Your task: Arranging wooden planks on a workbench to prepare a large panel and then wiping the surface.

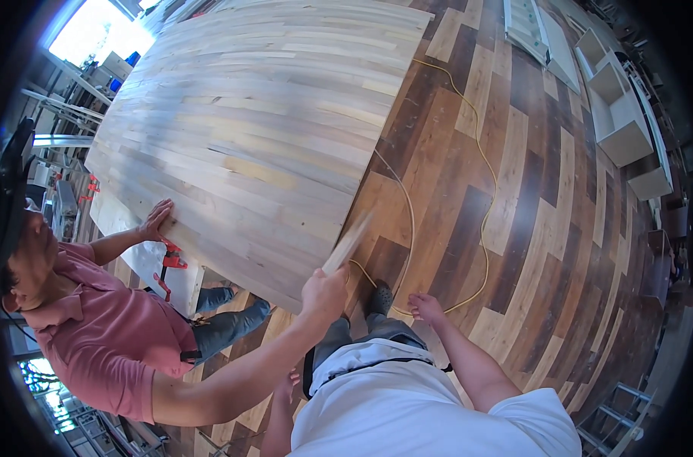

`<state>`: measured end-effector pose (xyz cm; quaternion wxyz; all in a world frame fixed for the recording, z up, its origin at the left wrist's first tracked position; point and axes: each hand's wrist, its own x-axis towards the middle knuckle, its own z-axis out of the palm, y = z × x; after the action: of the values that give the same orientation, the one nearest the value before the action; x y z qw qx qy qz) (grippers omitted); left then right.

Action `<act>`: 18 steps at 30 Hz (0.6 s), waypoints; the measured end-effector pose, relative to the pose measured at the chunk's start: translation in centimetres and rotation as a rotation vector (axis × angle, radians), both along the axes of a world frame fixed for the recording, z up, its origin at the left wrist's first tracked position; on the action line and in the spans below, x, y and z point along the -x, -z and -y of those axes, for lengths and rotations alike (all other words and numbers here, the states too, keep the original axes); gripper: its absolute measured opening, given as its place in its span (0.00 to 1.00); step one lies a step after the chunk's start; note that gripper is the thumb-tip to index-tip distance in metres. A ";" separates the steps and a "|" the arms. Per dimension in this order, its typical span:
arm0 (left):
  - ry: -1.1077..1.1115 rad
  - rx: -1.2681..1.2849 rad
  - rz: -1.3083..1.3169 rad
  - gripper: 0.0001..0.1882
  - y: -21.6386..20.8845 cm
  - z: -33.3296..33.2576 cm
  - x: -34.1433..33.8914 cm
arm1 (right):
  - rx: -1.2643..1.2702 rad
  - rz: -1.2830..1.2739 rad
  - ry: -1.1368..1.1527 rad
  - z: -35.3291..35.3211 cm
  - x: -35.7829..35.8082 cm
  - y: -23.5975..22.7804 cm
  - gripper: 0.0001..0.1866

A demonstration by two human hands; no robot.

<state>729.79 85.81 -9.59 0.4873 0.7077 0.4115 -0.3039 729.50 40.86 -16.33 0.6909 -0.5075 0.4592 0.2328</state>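
My right hand (426,308) hangs beside my hip over the floor, fingers loosely bent and apart, holding nothing. My left hand (285,387) is low at my other side, partly covered by a co-worker's forearm; its visible fingers are loose, with nothing seen in them. Ahead lies a large panel of glued wooden strips (255,137), touched by neither of my hands. A co-worker in a pink shirt stands at my left. One co-worker hand (327,293) grips a pale wooden strip (350,242), blurred, over the panel's near right corner. The other (157,219) rests flat on the panel.
A red clamp (171,263) sits at the panel's near left edge, by a white board (152,266). Yellow cord (492,183) winds across the plank floor to my feet. White open cabinets (620,137) stand far right; a metal ladder (619,415) is at lower right.
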 end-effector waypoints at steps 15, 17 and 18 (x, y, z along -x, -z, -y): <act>-0.011 -0.022 0.098 0.17 1.7 -1.5 -0.6 | 0.057 -0.019 -0.008 0.5 -3.2 -1.3 0.16; 0.293 -0.377 0.409 0.19 2.3 -3.4 0.1 | 0.019 0.180 -0.089 -1.2 -6.4 -2.2 0.18; 0.317 -0.379 0.476 0.19 0.9 -0.9 -1.3 | 0.050 0.206 -0.076 -1.1 -7.6 -2.6 0.20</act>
<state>731.12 86.68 -10.51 0.3760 0.8919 0.2205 -0.1203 737.08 41.92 -13.72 0.7123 -0.5627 0.3721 0.1939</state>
